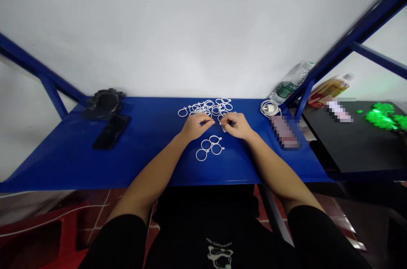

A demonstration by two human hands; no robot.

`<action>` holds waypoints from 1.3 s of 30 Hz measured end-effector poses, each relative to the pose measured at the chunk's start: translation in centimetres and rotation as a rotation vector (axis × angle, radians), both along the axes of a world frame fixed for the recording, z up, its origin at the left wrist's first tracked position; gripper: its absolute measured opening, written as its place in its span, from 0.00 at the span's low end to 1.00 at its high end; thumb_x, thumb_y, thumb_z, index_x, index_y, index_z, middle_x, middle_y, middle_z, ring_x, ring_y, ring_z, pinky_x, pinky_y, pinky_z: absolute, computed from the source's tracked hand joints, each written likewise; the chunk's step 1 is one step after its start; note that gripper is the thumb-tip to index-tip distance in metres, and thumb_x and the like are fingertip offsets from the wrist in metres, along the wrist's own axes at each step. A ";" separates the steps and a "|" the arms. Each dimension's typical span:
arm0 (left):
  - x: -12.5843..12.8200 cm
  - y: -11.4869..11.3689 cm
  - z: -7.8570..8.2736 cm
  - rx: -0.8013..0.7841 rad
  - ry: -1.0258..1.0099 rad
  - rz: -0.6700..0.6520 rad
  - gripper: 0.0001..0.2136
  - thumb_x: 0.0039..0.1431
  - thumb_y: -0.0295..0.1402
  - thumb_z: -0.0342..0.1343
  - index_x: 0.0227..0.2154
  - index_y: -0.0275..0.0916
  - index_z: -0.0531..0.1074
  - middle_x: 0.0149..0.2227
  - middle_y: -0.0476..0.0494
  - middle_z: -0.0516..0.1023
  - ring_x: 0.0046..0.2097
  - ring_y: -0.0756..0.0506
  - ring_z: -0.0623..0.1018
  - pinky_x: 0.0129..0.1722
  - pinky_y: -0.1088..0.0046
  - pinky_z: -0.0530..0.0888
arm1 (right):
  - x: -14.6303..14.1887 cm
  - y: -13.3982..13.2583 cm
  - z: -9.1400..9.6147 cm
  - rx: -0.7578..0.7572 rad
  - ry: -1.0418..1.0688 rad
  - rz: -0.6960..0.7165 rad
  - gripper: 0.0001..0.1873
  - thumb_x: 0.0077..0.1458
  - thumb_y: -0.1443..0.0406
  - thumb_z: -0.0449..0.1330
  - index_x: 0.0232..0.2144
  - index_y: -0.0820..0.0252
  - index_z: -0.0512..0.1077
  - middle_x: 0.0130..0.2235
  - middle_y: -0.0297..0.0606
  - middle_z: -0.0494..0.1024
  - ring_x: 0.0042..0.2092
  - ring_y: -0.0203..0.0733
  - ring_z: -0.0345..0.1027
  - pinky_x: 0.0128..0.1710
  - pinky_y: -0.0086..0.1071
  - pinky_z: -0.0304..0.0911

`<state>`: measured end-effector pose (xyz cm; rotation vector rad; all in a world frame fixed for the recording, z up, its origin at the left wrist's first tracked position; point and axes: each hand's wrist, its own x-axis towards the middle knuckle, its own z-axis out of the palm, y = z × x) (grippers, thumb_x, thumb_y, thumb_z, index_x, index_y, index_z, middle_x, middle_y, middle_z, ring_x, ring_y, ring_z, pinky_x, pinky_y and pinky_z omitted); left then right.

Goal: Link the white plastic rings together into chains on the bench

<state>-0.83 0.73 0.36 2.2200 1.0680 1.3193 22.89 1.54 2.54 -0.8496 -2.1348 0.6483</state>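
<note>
My left hand is above the blue table, thumb and forefinger pinched together; anything between their tips is too small to make out. Facing it a short gap away, my right hand has its fingertips closed on a white ring, most of which the fingers cover. Just beyond both hands lies a loose pile of thin white rings, each with a small knob on its edge. A separate group of several white rings lies flat on the near side, below my hands. The ring pile is partly hidden by my hands.
A black phone and a crumpled black bag lie at left. At right are a coiled white cable, a blurred-out flat object and a plastic bottle. Blue frame bars flank the table.
</note>
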 end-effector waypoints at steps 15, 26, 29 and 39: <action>-3.1 2.8 -2.8 -0.141 0.252 0.176 0.03 0.62 0.35 0.65 0.35 0.43 0.82 0.35 0.46 0.83 0.35 0.46 0.78 0.37 0.70 0.73 | 5.7 4.7 -1.4 0.000 -0.408 -0.491 0.19 0.57 0.65 0.61 0.50 0.58 0.80 0.51 0.45 0.80 0.43 0.47 0.75 0.46 0.39 0.70; -2.8 2.7 -2.5 -0.138 0.306 0.158 0.05 0.66 0.36 0.63 0.40 0.42 0.81 0.45 0.43 0.84 0.49 0.41 0.80 0.53 0.59 0.76 | 5.1 4.6 -1.7 -0.105 -0.583 -0.533 0.14 0.61 0.63 0.61 0.47 0.56 0.81 0.48 0.43 0.83 0.48 0.48 0.77 0.48 0.36 0.69; -2.7 2.7 -2.4 -0.103 0.306 0.160 0.05 0.65 0.34 0.63 0.41 0.42 0.81 0.46 0.43 0.84 0.50 0.40 0.80 0.55 0.57 0.77 | 5.2 4.6 -1.4 -0.078 -0.508 -0.560 0.13 0.60 0.66 0.60 0.44 0.56 0.82 0.45 0.41 0.85 0.45 0.48 0.77 0.47 0.36 0.69; -0.4 0.4 -0.4 0.080 0.108 0.080 0.10 0.72 0.36 0.57 0.48 0.40 0.81 0.46 0.41 0.85 0.47 0.44 0.83 0.51 0.60 0.79 | 0.0 0.4 -0.6 0.071 0.073 -0.222 0.13 0.64 0.57 0.64 0.46 0.54 0.81 0.36 0.37 0.84 0.31 0.39 0.73 0.35 0.34 0.70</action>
